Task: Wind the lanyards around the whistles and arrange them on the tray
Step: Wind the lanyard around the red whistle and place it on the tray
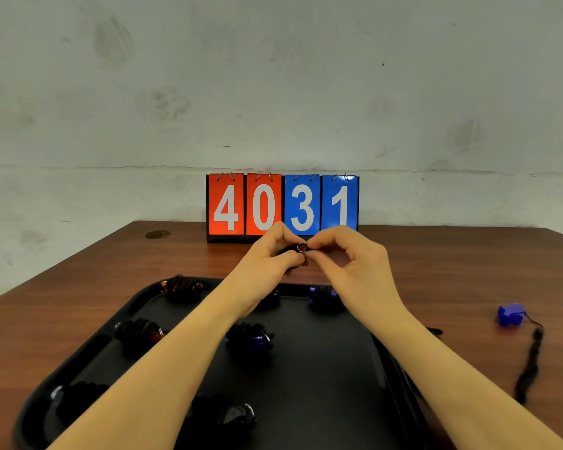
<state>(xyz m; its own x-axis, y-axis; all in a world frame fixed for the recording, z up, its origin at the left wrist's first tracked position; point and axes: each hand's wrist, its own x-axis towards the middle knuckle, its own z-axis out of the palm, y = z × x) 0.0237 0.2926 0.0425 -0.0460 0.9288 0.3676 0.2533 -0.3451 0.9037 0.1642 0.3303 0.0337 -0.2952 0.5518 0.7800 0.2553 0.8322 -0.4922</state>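
Observation:
Above the far edge of the black tray [322, 378], both hands meet around one dark whistle wound in black lanyard [298, 251]; its metal ring shows between the fingertips. My left hand [270, 254] grips the wound bundle, and my right hand [342, 254] pinches it at the ring end. Several wound whistles lie on the tray, among them a red one [182, 285] at the far left, a blue one [324, 295] at the far right and another blue one [251, 339] in the middle. A blue whistle [511, 315] lies unwound on the table at right, its black lanyard [530, 362] trailing toward me.
A flip scoreboard [281, 206] reading 4031 stands at the back of the brown wooden table [452, 271], against a grey wall. A round metal cap [157, 234] is set into the table at the far left. My forearms cross over the tray.

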